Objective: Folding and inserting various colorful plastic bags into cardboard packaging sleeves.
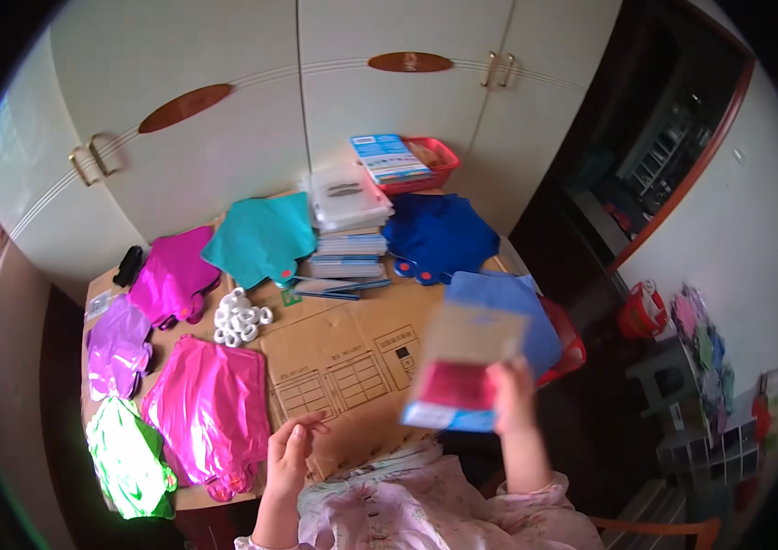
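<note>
My right hand grips the edge of a flat card package, over the right side of the cardboard-covered table. The package is brown at its far end, dark red below, with a blue and white strip along the near edge; motion blurs it. My left hand hovers at the table's near edge with nothing in it, its fingers loosely bent and apart. Right behind the package lies a light blue foil balloon, partly hidden by it. A shiny pink foil balloon is left of my left hand.
The cardboard bears white rings, a stack of flat packs under a clear plastic box, and flat teal, dark blue, magenta, purple and green balloons. A red basket stands behind.
</note>
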Demonstrator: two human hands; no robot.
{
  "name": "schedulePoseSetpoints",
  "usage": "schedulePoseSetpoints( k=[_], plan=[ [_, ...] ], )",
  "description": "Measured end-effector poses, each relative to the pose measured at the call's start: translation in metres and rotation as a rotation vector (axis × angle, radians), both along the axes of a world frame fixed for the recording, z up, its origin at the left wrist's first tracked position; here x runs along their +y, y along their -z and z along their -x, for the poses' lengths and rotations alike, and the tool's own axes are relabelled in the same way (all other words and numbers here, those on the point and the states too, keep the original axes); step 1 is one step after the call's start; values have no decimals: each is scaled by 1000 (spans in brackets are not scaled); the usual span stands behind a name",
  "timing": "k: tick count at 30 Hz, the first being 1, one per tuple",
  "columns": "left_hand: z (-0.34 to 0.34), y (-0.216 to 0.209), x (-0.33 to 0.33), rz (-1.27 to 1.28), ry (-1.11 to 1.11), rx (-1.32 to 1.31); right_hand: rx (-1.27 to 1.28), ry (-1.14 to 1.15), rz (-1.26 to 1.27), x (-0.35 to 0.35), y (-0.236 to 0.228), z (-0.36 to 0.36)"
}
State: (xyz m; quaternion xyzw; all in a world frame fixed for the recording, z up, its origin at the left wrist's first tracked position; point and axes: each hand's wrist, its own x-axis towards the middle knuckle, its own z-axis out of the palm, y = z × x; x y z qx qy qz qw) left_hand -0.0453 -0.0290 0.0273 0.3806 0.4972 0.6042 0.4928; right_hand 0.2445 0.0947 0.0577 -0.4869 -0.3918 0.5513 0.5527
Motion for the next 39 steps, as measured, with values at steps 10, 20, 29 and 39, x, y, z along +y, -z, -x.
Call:
schedulePoseSetpoints(
  k=[10, 20, 29, 39],
  plan=[
    [4, -6, -12, 44, -108, -81, -261, 655, 123, 124, 148, -311],
    [17, -6, -33, 87, -49, -20, -884, 664, 338, 192, 281, -398],
    [48, 9, -135, 182, 422, 224, -444, 326, -424, 104, 22, -154],
    [117, 218, -234, 624, -702, 885, -434, -791, -863, -35, -24, 155]
  ],
)
